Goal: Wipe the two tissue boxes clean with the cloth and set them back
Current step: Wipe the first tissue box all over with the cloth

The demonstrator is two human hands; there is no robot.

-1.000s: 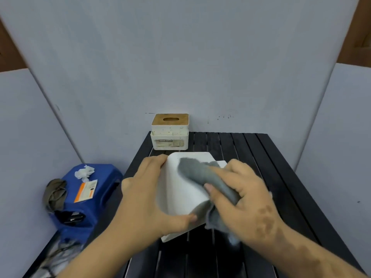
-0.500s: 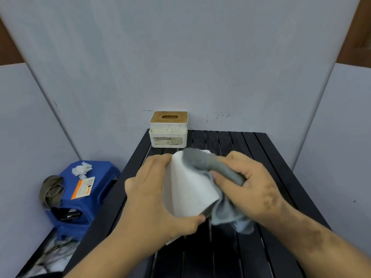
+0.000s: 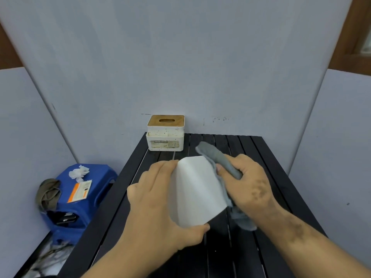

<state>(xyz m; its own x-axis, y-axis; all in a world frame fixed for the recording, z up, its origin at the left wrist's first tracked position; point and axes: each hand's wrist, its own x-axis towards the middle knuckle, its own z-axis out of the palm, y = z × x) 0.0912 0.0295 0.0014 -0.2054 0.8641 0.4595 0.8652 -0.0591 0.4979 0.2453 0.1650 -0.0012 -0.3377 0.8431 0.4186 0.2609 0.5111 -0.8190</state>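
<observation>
My left hand [image 3: 158, 199] grips a plain white tissue box [image 3: 197, 189], tipped up above the black slatted table [image 3: 267, 167]. Fingers wrap its left side and the thumb sits under its near corner. My right hand [image 3: 249, 183] is closed on a grey cloth [image 3: 215, 155], pressed against the box's right side; one cloth end sticks up past the box top, the other hangs below my wrist. A second tissue box [image 3: 166, 133], white with a wooden slotted lid, stands upright at the table's far left corner against the wall.
Grey partition panels close in the table at the back and on both sides. A blue plastic stool [image 3: 80, 197] stands left of the table, carrying a crumpled tissue, an orange-and-white packet and an olive rag.
My right hand slid the cloth from the box's front face across to its right side. The left hand turned the box a little more upright.
</observation>
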